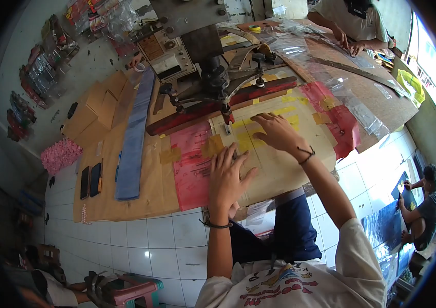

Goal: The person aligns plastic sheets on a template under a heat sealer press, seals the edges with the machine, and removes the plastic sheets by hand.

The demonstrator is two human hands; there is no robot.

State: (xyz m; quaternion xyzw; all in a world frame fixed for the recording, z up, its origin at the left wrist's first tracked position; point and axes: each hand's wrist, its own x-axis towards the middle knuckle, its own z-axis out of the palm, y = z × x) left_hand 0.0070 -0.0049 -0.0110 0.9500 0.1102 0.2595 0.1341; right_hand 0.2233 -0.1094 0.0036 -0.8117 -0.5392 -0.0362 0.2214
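My left hand point(226, 174) lies with its fingers spread on the near left part of a cream sheet point(272, 177) marked with yellow patches. Beside it is a strip of red plastic film point(189, 177) held down with brown tape. My right hand point(279, 136) rests farther up the sheet, fingers stretched out and thumb apart, over the yellow patches. No object shows in either hand. Just beyond my hands a press machine point(212, 77) carries a long red bar point(189, 117) across the far edge of the sheet. A small metal piece point(227, 129) lies below the bar's middle.
Left on the table are a folded blue-grey strip point(137, 138), two phones point(90, 180), a blue pen point(119, 165) and cardboard point(97, 110). At right lie more red film point(341, 128) and a long metal ruler point(354, 71). Other people work at back right and on the floor.
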